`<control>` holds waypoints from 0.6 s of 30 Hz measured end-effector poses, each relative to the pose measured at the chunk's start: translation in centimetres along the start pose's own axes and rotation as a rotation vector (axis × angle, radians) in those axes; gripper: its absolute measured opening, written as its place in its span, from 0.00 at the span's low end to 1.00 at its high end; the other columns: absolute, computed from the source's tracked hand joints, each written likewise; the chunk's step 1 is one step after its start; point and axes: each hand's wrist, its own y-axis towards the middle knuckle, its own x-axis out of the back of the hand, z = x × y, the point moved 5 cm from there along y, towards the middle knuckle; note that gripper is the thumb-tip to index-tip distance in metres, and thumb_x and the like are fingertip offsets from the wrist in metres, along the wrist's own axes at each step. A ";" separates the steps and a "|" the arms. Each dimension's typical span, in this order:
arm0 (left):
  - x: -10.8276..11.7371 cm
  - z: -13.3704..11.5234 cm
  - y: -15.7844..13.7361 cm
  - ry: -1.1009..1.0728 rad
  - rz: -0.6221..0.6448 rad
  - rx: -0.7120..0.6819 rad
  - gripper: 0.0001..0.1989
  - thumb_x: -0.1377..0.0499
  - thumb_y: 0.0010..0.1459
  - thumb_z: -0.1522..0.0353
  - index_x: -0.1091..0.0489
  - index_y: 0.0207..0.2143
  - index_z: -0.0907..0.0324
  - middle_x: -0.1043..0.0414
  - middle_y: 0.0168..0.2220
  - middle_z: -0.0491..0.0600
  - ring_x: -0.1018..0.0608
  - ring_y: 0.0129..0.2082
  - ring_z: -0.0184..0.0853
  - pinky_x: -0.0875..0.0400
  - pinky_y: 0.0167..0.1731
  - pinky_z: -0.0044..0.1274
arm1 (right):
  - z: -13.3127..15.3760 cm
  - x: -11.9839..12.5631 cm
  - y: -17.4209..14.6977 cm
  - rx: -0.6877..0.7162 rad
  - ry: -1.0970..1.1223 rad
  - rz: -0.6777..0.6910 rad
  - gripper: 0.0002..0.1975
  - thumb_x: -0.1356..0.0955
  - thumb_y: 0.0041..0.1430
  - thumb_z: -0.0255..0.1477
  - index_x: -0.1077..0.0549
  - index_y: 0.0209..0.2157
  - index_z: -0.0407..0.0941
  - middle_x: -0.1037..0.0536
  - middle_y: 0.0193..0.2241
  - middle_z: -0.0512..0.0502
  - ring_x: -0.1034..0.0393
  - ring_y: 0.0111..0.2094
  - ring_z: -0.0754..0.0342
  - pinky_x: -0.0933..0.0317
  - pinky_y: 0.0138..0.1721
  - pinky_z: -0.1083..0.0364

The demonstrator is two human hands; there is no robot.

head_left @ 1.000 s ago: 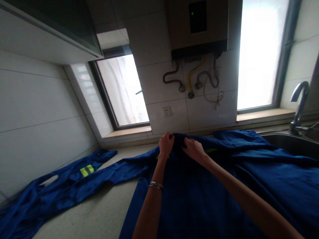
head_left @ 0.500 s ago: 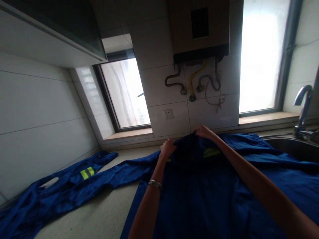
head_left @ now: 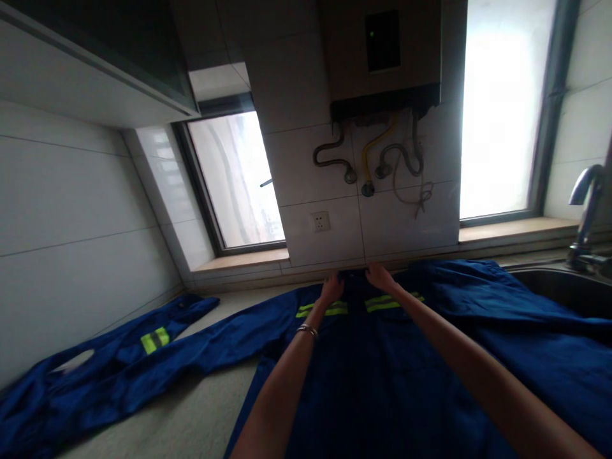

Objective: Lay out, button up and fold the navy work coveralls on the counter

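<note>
Head cam: Blue cloth jacket [head_left: 382, 370] w/ yellow-green bands [head_left: 382, 302] lies spread on grayish countertop [head_left: 191, 408] below white plastic wall socket [head_left: 320, 220]. Person's L hand [head_left: 332, 289], silvery metal bracelet [head_left: 307, 330] above wrist, & R hand [head_left: 380, 278], farther rt. of socket, pinch jacket's collar [head_left: 352, 274], fingers closed. Curved chrome faucet [head_left: 586, 210], far rt. of socket.

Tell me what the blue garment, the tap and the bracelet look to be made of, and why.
Blue garment: matte cloth, perhaps cotton or a blend, since it creases softly and hardly shines.
Tap: metal, probably chromed, judging by its smooth highlights.
Bracelet: silvery, seemingly polished metal, from its glint, though too small to be sure.
</note>
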 end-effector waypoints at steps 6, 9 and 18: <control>-6.5 2.3 -3.2 0.248 0.207 -0.053 0.36 0.58 0.59 0.50 0.52 0.63 0.62 0.56 0.64 0.62 0.52 0.63 0.56 0.57 0.56 0.50 | -3.3 -6.0 -2.8 -0.013 -0.180 0.181 0.32 0.43 0.61 0.46 0.38 0.57 0.37 0.44 0.60 0.30 0.53 0.61 0.37 0.59 0.57 0.35; -7.5 2.6 -3.5 0.306 0.234 -0.047 0.38 0.64 0.58 0.48 0.54 0.64 0.60 0.57 0.65 0.60 0.51 0.62 0.55 0.55 0.55 0.50 | -4.1 -8.2 -3.1 -0.027 -0.237 0.230 0.36 0.46 0.60 0.49 0.44 0.61 0.39 0.52 0.63 0.33 0.60 0.63 0.36 0.66 0.56 0.32; -6.9 2.3 -3.9 0.311 0.215 -0.029 0.36 0.64 0.59 0.50 0.58 0.65 0.57 0.60 0.65 0.56 0.54 0.64 0.52 0.56 0.56 0.48 | -5.3 -6.6 -3.0 -0.023 -0.295 -0.044 0.31 0.52 0.64 0.44 0.42 0.59 0.41 0.48 0.61 0.34 0.54 0.61 0.42 0.62 0.57 0.37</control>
